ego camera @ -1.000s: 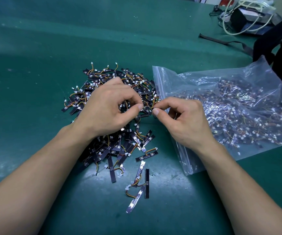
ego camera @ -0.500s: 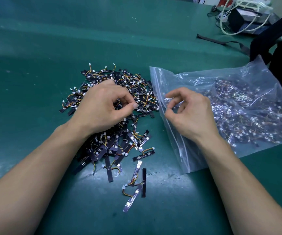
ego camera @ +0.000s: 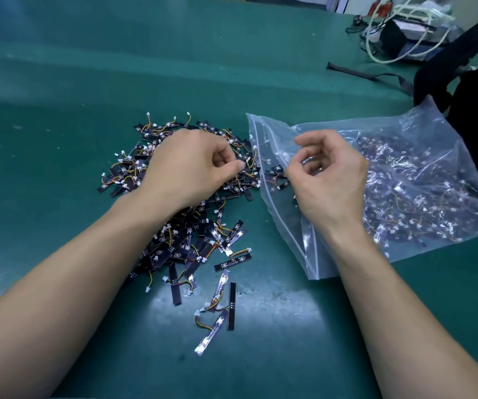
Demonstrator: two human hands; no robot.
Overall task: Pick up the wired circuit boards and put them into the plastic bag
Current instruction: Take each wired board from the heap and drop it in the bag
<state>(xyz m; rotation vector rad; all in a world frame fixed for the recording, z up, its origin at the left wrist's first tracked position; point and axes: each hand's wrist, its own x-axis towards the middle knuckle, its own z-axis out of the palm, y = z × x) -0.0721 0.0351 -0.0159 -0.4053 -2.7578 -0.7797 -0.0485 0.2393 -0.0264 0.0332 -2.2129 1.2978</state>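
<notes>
Right hand (ego camera: 329,180) shifted over bag (ego camera: 286,226) mouth, loose, empty; left hand (ego camera: 186,171) pinches boards (ego camera: 180,249) at pile edge.

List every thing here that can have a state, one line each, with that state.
plastic bag, lying flat, mouth open, partly filled with boards.
wired circuit boards, loose pile on the table, beside the bag's mouth.
left hand, over the pile, thumb and forefinger pinching boards.
right hand, over the bag's mouth, fingers loosely curled, holding nothing visible.
</notes>
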